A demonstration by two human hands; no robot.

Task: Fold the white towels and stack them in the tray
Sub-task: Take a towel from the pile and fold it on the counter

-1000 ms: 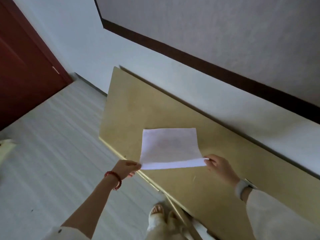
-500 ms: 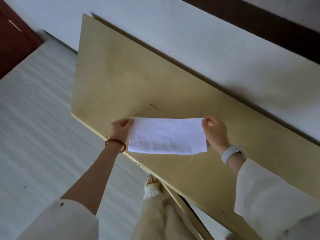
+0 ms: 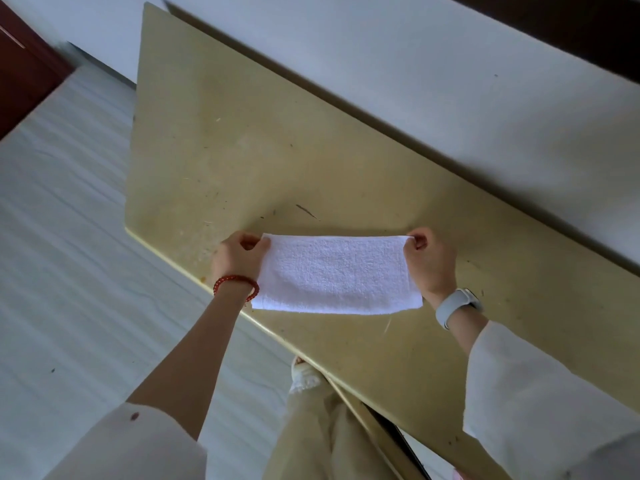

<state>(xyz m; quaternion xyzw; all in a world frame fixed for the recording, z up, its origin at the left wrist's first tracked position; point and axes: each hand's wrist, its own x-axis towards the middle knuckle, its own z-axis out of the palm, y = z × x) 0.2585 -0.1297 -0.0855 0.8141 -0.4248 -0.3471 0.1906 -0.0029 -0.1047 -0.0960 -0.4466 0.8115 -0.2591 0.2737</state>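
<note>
Over the bench (image 3: 277, 140) we held the white towel (image 3: 334, 273), left hand (image 3: 239, 259) and right hand (image 3: 429, 263) each pinching a top corner; keeping those corners level should square the next fold.

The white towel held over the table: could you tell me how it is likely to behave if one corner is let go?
The towel is probably floppy: pinched at its top corners by the left hand and right hand, it hangs. Likely light, since fingertips carry it. Its nubby surface suggests little slipping.

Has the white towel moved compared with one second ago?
Yes. The white towel was open on the table; now both hands hold it folded, its left end past the front edge.
</note>
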